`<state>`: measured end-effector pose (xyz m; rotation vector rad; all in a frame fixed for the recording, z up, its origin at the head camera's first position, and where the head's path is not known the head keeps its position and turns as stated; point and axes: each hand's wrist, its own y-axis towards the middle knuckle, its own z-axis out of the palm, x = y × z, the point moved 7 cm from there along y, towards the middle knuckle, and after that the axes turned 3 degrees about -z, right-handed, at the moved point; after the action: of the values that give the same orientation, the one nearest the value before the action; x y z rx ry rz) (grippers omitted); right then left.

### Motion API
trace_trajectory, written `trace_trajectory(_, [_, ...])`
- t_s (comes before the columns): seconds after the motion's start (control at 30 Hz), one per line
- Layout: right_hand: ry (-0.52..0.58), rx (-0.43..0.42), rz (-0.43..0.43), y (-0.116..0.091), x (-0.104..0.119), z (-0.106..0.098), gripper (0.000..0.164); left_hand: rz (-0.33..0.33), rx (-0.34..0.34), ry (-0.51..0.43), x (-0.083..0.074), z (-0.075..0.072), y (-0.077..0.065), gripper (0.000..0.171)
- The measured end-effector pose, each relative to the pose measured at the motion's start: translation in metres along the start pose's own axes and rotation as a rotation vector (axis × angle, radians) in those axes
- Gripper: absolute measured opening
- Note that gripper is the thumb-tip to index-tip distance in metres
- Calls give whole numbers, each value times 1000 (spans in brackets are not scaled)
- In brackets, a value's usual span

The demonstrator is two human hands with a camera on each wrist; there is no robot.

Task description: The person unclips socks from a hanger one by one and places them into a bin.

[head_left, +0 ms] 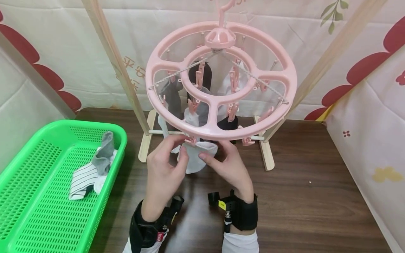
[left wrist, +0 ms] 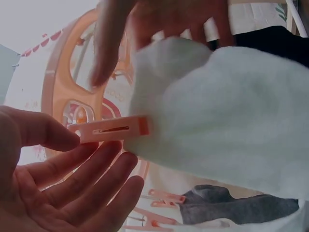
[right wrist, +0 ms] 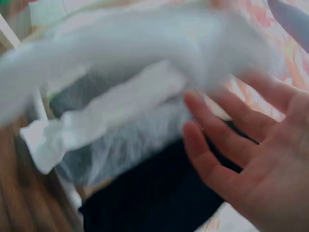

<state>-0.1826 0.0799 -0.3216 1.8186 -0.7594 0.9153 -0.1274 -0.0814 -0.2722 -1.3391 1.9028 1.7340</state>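
Observation:
A white sock (head_left: 195, 162) hangs at the front of the pink round drying hanger (head_left: 221, 131). At its cuff is a pink clothespin (left wrist: 111, 129), its jaws on the edge of the fabric. My left hand (head_left: 166, 168) pinches the handle end of this clothespin between thumb and fingers. On the other side of the cuff is my right hand (head_left: 229, 167), thumb spread from its fingers, fingertips right at the sock. In the right wrist view the same sock is blurred above the right hand's extended fingers (right wrist: 217, 133).
To the left stands a green basket (head_left: 121, 140) with a striped sock (head_left: 83, 179) and a grey sock (head_left: 104, 154). Other socks, grey, white and black (right wrist: 145, 193), hang behind from the hanger's clothespins. A wooden stand (head_left: 121, 70) holds the hanger over the brown table (head_left: 316, 211).

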Motion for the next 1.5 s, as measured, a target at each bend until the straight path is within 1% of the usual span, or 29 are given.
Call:
trace_trajectory(0.13, [-42,-76,-97,4,18,7,49,28,24,32,-6,4,-2,23])
trace_trajectory(0.27, [-61,-139,-162,5,25,9,46,44,43,38,-10,6,-3,24])
trace_trajectory(0.43, [-11,-195,-180,4,26,6,40,54,67,39,-10,7,-2,24])
trace_trajectory(0.53, [16,-210,-179,3,27,5,37,56,75,22,-8,7,-1,23])
trace_trajectory(0.63, [32,-210,-177,2,27,5,36,46,101,7,-3,7,1,22])
trace_trajectory(0.73, [57,-202,-176,2,29,5,33,21,172,25,3,11,1,24])
trace_trajectory(0.9, [102,-188,-180,1,30,6,32,-28,332,122,17,23,-4,35])
trace_trajectory(1.0, [115,-178,-185,0,31,6,32,-39,394,179,24,30,-6,34])
trace_trajectory(1.1, [119,-172,-190,0,32,7,33,-27,419,224,28,34,-8,25])
trace_trajectory(1.23, [126,-168,-192,1,34,7,35,-3,440,273,28,37,-9,18])
trace_trajectory(1.3, [126,-167,-187,1,34,6,37,-3,465,281,28,38,-10,19])
trace_trajectory(1.37, [126,-154,-165,1,34,7,39,-5,489,281,28,40,-11,20])
trace_trajectory(1.5, [98,-124,-122,1,35,9,37,-3,522,277,26,43,-13,20])
